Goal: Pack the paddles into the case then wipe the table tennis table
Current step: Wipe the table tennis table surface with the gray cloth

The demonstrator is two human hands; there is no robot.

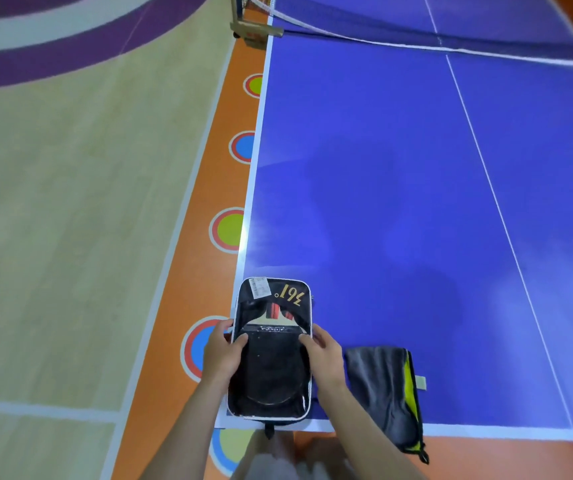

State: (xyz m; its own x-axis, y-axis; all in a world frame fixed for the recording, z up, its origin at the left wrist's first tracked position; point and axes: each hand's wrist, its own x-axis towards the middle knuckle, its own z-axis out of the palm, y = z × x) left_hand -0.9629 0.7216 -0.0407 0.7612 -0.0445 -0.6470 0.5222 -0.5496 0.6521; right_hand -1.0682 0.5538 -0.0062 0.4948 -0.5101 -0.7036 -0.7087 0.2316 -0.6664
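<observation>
This is an indoor sports hall, shown by the blue table tennis table [399, 202] with white lines and a net [416, 43], standing on a wood-look sports floor [70, 202] with purple court arcs, an orange border and coloured target circles [227, 230].

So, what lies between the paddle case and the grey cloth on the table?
In the head view, only the right hand and its forearm lie there, over a narrow strip of blue table between the case and the cloth.
</observation>
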